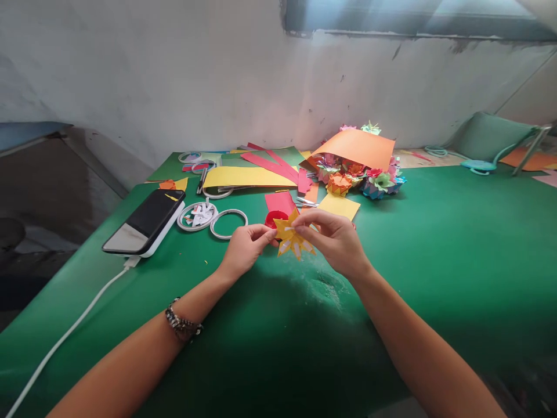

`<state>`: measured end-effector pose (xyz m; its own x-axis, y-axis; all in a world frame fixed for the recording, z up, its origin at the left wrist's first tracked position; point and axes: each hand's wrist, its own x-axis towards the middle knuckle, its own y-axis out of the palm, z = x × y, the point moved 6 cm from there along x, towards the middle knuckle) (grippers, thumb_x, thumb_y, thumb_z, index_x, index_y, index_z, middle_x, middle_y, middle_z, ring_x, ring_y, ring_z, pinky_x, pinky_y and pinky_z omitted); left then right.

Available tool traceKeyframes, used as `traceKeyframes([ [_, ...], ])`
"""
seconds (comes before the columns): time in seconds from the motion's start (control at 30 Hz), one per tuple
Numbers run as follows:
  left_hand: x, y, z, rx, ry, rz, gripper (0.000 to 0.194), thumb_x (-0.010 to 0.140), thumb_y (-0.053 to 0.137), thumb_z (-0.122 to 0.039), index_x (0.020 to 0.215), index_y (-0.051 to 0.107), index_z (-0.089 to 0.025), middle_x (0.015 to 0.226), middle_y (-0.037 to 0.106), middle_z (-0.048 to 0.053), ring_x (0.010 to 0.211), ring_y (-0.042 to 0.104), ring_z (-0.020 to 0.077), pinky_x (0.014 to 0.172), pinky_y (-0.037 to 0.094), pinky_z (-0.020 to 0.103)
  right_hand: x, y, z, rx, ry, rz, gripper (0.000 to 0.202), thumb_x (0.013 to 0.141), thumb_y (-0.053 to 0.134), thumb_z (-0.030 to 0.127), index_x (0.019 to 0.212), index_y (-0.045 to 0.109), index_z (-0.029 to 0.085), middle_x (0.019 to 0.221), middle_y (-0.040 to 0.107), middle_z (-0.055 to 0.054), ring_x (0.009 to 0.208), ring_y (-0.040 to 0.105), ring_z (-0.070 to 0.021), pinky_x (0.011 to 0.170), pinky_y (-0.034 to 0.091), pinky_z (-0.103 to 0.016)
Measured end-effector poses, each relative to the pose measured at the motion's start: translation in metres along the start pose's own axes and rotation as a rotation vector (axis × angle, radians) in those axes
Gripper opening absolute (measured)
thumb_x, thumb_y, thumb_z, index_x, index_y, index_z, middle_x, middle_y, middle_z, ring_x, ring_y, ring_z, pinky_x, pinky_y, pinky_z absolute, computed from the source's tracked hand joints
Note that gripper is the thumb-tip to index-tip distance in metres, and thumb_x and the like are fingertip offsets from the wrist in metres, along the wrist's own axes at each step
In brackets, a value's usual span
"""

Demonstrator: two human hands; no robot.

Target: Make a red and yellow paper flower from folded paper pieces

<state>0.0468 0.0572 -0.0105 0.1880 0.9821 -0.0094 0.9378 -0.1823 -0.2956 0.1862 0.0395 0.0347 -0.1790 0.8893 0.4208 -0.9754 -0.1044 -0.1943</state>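
A yellow paper flower (297,245) with pointed petals is held up between my two hands over the green table. Whitish strips lie along several of its petals. My left hand (246,247) pinches a petal tip at its left side between thumb and finger. From the right, my right hand (333,237) has thumb and forefinger closed at the flower's upper part, near a small white piece. Just behind the flower is a red round paper piece (275,218), partly hidden by it. A red paper sheet (279,201) and a yellow paper square (339,205) lie beyond.
Left stand a phone on a white block (150,223), its white cable (69,331), and tape rolls (229,224), one holding white scraps. Scissors (307,202), yellow strips (250,177) and folded paper flowers (378,183) under an orange sheet (359,148) lie farther back, near the wall.
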Motion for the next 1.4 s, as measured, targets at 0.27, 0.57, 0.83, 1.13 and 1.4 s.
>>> traceKeyframes([
  [0.27,-0.003,-0.002,-0.005,-0.144,-0.033,0.06,0.02,0.071,0.056,-0.03,0.072,0.066,-0.013,0.063,0.066,0.001,0.05,0.038,0.0074,0.051,0.035,0.02,-0.003,0.01,0.001,-0.623,-0.048,0.018,0.01,0.077,0.059,0.02,0.067,0.059,0.019,0.072,0.066,0.002,0.067,0.055,-0.0123,0.077,0.026,-0.036],
  [0.57,-0.007,-0.001,-0.011,-0.114,0.009,0.116,0.018,0.072,0.055,-0.028,0.067,0.067,-0.014,0.065,0.067,0.001,0.055,0.043,0.0089,0.054,0.037,0.02,-0.002,0.014,-0.003,-0.645,0.008,0.047,0.011,0.079,0.056,0.019,0.068,0.058,0.019,0.072,0.065,0.002,0.069,0.053,-0.0125,0.071,0.022,-0.032],
  [0.83,-0.007,0.0,-0.012,-0.111,0.016,0.135,0.02,0.072,0.055,-0.03,0.071,0.068,-0.014,0.066,0.068,0.001,0.052,0.041,0.0079,0.055,0.037,0.02,-0.001,0.015,-0.004,-0.64,0.01,0.035,0.011,0.077,0.056,0.017,0.067,0.057,0.018,0.072,0.066,0.002,0.071,0.055,-0.0132,0.071,0.023,-0.032],
  [1.13,-0.007,0.001,-0.013,-0.073,0.035,0.154,0.019,0.071,0.054,-0.03,0.07,0.067,-0.015,0.067,0.068,0.002,0.059,0.051,0.011,0.056,0.039,0.021,-0.001,0.018,-0.002,-0.705,-0.035,0.047,0.013,0.078,0.055,0.018,0.065,0.055,0.019,0.073,0.065,0.001,0.074,0.055,-0.0156,0.07,0.022,-0.033],
  [1.4,-0.007,0.002,-0.012,-0.055,0.066,0.166,0.02,0.071,0.053,-0.032,0.069,0.065,-0.015,0.068,0.067,0.002,0.06,0.051,0.011,0.058,0.04,0.021,-0.001,0.018,-0.001,-0.764,-0.084,0.033,0.012,0.077,0.059,0.02,0.065,0.057,0.019,0.071,0.063,0.002,0.075,0.054,-0.0159,0.07,0.021,-0.031],
])
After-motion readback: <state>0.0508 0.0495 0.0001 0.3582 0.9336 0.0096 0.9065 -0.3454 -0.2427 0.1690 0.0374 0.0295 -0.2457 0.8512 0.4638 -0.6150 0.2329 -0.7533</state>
